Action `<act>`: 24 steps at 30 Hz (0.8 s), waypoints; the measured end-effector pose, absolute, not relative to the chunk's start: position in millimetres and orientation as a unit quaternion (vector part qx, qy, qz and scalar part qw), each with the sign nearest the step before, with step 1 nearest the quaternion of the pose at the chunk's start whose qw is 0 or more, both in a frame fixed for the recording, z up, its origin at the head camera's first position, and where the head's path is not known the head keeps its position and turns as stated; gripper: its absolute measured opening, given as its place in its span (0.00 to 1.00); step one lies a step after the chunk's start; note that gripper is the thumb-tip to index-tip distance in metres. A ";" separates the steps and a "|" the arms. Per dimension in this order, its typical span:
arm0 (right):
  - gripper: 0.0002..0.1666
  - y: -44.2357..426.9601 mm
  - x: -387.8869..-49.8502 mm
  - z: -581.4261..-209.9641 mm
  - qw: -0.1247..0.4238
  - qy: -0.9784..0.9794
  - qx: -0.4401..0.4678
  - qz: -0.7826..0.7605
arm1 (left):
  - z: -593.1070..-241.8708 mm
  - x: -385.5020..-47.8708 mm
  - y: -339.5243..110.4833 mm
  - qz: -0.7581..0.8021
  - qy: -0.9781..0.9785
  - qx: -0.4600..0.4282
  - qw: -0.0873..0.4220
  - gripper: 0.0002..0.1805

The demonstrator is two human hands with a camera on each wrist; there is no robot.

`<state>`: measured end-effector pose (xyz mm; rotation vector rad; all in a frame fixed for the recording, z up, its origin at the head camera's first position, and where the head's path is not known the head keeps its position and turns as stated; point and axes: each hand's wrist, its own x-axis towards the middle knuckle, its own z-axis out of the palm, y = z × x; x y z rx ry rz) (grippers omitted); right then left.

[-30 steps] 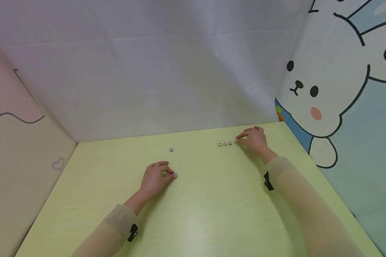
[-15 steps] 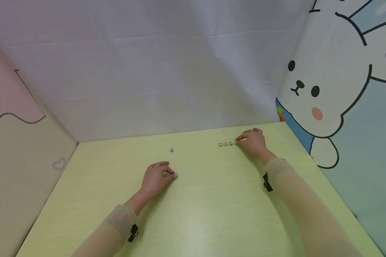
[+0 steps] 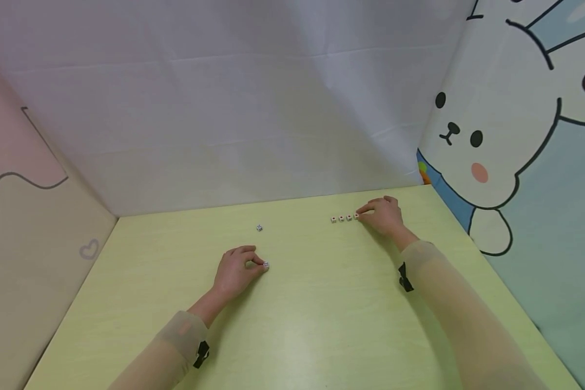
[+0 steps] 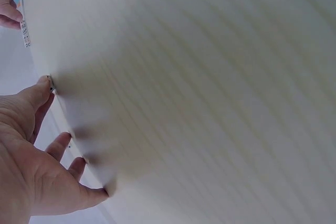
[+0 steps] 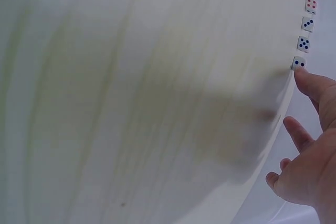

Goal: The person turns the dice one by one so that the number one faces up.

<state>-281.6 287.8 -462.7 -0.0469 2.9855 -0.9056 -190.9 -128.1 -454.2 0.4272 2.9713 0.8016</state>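
In the head view my left hand (image 3: 235, 271) pinches a small white die (image 3: 266, 265) between thumb and index finger, low over or on the table. Its other fingertips touch the tabletop in the left wrist view. My right hand (image 3: 382, 215) pinches another white die (image 3: 356, 216) at the right end of a short row. Beside it, on the left, sit three more dice (image 3: 341, 218) with narrow gaps between them. In the right wrist view the pinched die (image 5: 298, 62) shows blue pips, and the farthest die (image 5: 311, 6) shows red ones.
A single die (image 3: 259, 227) lies apart on the pale yellow table (image 3: 292, 314), just beyond my left hand. A white cloth wall (image 3: 248, 119) stands along the back edge. Printed panels flank both sides, with a cartoon rabbit (image 3: 507, 135) at the right.
My right hand has shifted slightly left and nearer, bringing its die into line at the row's end. The left hand keeps its place with its die.
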 end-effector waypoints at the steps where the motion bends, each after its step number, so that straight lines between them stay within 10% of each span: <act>1: 0.18 287.9 -281.3 -461.8 0.011 0.957 -0.015 -0.288 | -454.1 -190.9 -128.0 0.259 0.956 0.137 0.018 0.06; 24: 0.28 298.2 -254.2 -437.8 -0.062 0.941 -0.047 -0.329 | -450.8 -189.1 -128.0 0.254 0.956 0.143 0.015 0.06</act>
